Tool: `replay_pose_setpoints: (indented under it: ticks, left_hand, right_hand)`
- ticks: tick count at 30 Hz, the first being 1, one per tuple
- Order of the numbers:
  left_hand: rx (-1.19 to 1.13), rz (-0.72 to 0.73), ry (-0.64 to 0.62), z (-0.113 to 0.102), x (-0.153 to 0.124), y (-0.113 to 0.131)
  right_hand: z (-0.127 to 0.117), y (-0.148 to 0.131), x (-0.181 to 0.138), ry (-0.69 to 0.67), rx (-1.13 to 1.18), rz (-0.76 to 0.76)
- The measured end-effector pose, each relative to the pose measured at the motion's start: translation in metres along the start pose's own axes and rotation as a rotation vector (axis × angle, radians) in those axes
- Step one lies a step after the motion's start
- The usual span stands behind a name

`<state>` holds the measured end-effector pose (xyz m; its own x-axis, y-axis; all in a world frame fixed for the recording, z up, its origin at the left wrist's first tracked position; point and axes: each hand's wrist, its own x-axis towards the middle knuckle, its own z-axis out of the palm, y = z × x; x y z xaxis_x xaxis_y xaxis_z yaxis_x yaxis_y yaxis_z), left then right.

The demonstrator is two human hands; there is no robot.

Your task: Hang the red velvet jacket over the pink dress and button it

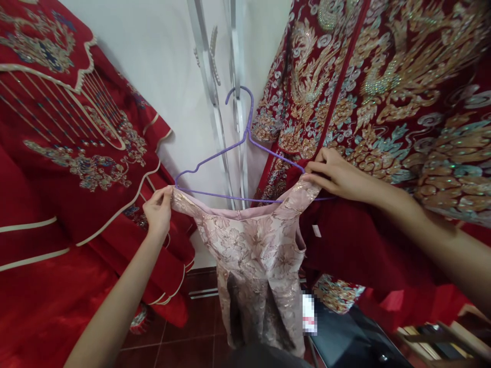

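A pale pink brocade dress (258, 255) with a floral pattern hangs from a purple wire hanger (245, 138), whose hook is caught on a silver handle (238, 61) of a white door. My left hand (158, 209) pinches the dress's left shoulder strap at the hanger's left end. My right hand (337, 176) grips the right shoulder strap where it meets the hanger's right arm. Both hands are closed on the fabric.
Red embroidered garments hang on both sides: one with gold trim at the left (69, 153), one with heavy gold and teal embroidery at the right (383, 92). Dark red floor tiles (184, 347) lie below. A black object (345, 337) sits at the lower right.
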<state>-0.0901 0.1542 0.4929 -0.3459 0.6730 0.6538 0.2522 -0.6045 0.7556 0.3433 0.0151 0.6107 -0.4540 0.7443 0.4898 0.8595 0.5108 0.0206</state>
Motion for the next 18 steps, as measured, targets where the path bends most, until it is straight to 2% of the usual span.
replay_pose_setpoints:
  ticks: [4, 8, 11, 18]
  left_hand:
    - [-0.051, -0.038, -0.022, 0.002, 0.009, -0.003]
    - [-0.108, -0.149, -0.100, 0.007, 0.020, -0.006]
    - [-0.145, -0.164, -0.153, 0.009, 0.026, -0.008]
    - [-0.248, -0.263, -0.070, 0.005, 0.023, -0.017]
  right_hand:
    - [-0.001, -0.001, 0.001, -0.005, 0.002, 0.005]
    - [-0.001, 0.000, 0.002, -0.017, 0.015, 0.010]
    - [-0.002, -0.001, 0.001, -0.014, 0.016, 0.011]
    - [0.000, 0.000, 0.000, -0.006, 0.002, -0.002]
